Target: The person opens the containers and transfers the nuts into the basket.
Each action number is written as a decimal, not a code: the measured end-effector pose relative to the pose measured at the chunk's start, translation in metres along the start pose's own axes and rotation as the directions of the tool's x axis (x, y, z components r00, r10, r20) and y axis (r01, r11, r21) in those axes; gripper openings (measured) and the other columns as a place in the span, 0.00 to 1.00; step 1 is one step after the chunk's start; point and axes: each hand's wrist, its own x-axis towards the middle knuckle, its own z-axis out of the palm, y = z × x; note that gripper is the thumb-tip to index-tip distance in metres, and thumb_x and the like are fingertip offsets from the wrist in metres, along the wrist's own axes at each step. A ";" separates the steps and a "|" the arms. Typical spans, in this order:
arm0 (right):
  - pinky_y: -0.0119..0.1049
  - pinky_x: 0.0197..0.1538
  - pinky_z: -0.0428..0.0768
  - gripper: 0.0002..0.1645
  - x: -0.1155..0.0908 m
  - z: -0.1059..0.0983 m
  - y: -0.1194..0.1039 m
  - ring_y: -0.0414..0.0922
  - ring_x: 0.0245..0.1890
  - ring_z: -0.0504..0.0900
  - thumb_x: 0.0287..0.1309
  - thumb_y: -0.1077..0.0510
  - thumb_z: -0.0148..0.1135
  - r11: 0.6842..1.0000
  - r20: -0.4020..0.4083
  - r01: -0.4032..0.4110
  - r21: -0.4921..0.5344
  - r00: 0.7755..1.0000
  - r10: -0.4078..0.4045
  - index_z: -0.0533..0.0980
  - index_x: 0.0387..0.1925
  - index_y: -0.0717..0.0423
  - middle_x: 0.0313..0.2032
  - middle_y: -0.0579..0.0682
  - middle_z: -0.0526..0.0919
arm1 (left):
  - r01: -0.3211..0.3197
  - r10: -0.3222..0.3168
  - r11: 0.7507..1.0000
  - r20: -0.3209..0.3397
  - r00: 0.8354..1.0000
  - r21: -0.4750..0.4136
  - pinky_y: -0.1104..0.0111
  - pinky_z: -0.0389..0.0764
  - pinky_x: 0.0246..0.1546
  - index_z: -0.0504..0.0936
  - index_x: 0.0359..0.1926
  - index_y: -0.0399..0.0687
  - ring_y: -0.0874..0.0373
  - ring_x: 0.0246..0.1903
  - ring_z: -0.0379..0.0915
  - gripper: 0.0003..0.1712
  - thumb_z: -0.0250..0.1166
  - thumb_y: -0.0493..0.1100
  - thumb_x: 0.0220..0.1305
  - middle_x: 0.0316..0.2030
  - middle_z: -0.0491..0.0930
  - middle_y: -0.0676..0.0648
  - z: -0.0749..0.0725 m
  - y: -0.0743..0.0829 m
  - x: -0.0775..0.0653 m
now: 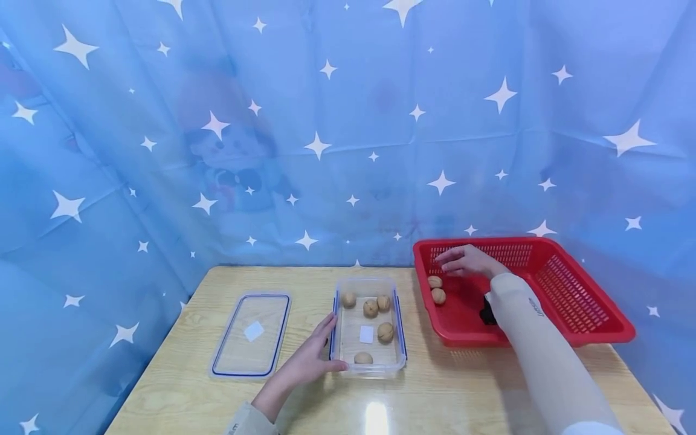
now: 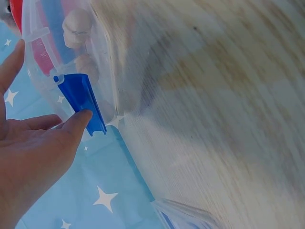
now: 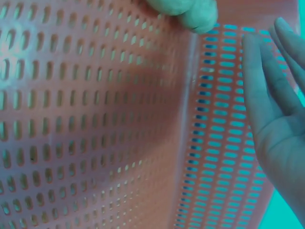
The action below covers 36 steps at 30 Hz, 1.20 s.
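Note:
A clear plastic food container stands on the table with several walnuts spread inside it. My left hand rests against its left side, fingers extended along the wall and thumb at the near corner. In the left wrist view a fingertip touches the blue latch flap, which hangs open. My right hand hovers inside the red basket, fingers loosely extended and holding nothing. Two walnuts lie by the basket's left wall, just below those fingers; the right wrist view shows them at its top.
A clear lid with a blue seal lies flat on the wooden table, left of the container. The slotted basket takes up the table's right side. Behind everything hangs a blue curtain with white stars.

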 end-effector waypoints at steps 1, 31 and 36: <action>0.54 0.60 0.81 0.34 -0.001 0.000 -0.002 0.60 0.57 0.81 0.61 0.59 0.67 1.000 -0.009 0.006 -0.006 1.000 -0.006 0.70 0.66 0.66 0.63 0.69 0.74 | 0.002 -0.002 1.000 0.000 1.000 0.001 0.35 0.51 0.73 0.47 0.78 0.37 0.31 0.75 0.45 0.59 0.73 0.48 0.57 0.79 0.41 0.36 0.000 0.000 0.000; 0.48 0.62 0.81 0.29 0.006 0.029 -0.093 0.54 0.61 0.80 0.69 0.57 0.59 0.978 -0.063 0.104 0.180 0.994 -0.094 0.68 0.68 0.62 0.66 0.65 0.72 | 0.002 -0.002 1.000 0.005 1.000 0.015 0.38 0.51 0.75 0.48 0.78 0.38 0.33 0.76 0.43 0.58 0.73 0.49 0.58 0.79 0.41 0.36 0.002 -0.004 -0.001; 0.48 0.64 0.79 0.29 0.017 0.047 -0.105 0.56 0.63 0.78 0.70 0.56 0.58 0.964 -0.023 0.132 0.230 0.991 -0.131 0.68 0.67 0.64 0.66 0.65 0.72 | -0.014 0.014 0.999 -0.001 1.000 0.029 0.38 0.51 0.75 0.49 0.77 0.37 0.33 0.76 0.44 0.57 0.73 0.49 0.57 0.79 0.43 0.36 0.000 -0.005 -0.001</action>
